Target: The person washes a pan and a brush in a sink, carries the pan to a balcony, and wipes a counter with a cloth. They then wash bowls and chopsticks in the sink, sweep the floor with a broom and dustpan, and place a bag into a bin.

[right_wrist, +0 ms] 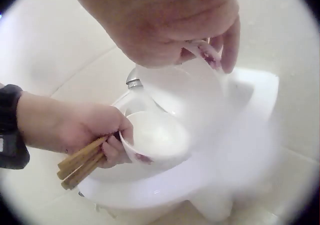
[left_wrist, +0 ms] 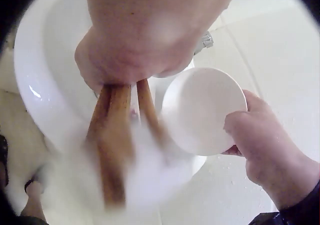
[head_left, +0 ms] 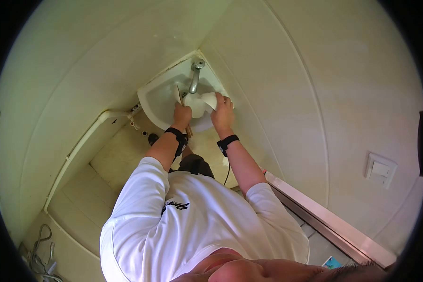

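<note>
White sink (head_left: 157,101): held two bowls under the tap (head_left: 195,75).
Left hand (head_left: 182,114): fingers curled round chopsticks (right_wrist: 82,162) and a bowl (right_wrist: 156,135).
Right hand (head_left: 223,110): fingers gripped another bowl (left_wrist: 202,110).
Contents: cannot tell.

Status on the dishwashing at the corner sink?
In hand: left hand grips wooden chopsticks and a white bowl; right hand holds a second white bowl over the white corner sink. No running water or finished dishes are visible, so everything remains.
</note>
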